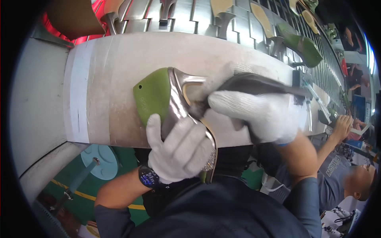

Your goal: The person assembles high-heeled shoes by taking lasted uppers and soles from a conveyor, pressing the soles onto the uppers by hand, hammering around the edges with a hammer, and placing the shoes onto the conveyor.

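The left hand, half curled, holds a metallic shoe on a green last. Above the surface, the right hand clasps a dark implement.

Indoor work area seen from above, straight edges bowed. Mid: pale worktop, a bit stained, w/ white strip across its L end. Far L: plain grey-white panel. Along top, a conveyor-like run of shiny metal slats curves off to upper R; bright red surface nr its L end. Btm L: green floor w/ yellow line, plus round light-blue disc on blue post. Lower R of ctr: white bin below worktop. Upper R bkgd is dark & cluttered, w/ bright bluish-white light at far edge.
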### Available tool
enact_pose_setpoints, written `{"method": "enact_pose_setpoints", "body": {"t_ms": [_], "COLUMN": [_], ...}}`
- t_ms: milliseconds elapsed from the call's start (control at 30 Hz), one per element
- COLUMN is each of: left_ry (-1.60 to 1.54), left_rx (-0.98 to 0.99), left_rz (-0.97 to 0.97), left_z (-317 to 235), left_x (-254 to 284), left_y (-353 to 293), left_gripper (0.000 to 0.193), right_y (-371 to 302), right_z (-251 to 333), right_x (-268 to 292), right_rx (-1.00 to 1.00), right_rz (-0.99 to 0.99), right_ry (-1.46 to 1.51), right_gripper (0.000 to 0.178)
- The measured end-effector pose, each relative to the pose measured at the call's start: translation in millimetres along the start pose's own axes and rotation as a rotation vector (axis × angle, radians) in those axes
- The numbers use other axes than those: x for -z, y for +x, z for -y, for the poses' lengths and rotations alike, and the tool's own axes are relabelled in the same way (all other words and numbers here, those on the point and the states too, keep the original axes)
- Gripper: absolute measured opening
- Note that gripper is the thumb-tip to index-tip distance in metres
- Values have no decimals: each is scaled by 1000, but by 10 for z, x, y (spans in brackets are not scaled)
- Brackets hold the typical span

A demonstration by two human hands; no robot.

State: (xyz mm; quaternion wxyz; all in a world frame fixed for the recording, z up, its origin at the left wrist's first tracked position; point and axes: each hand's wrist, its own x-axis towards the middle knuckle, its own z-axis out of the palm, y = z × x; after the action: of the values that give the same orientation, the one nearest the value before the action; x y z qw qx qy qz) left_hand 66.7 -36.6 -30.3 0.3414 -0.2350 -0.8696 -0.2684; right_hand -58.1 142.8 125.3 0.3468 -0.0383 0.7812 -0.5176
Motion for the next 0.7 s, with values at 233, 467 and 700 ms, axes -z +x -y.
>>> {"method": "enact_pose_setpoints", "body": {"t_ms": [233, 467, 700], "left_ry": [55, 62, -6], "left_rx": [-39, -66, -82], "left_rz": [56, 64, 4], "left_z": [77, 63, 67], "left_x": [93, 72, 182], "left_y": [17, 46, 227], "left_gripper": [55, 46, 72], "right_y": [-637, -740, -332], "right_z": [-625, -837, -846], "right_x": [-102, -377, 54], "right_rx": [537, 421, 618], "right_rz": [-208, -121, -439], "right_ry": [80, 142, -566], "right_gripper": [41, 34, 26]}}
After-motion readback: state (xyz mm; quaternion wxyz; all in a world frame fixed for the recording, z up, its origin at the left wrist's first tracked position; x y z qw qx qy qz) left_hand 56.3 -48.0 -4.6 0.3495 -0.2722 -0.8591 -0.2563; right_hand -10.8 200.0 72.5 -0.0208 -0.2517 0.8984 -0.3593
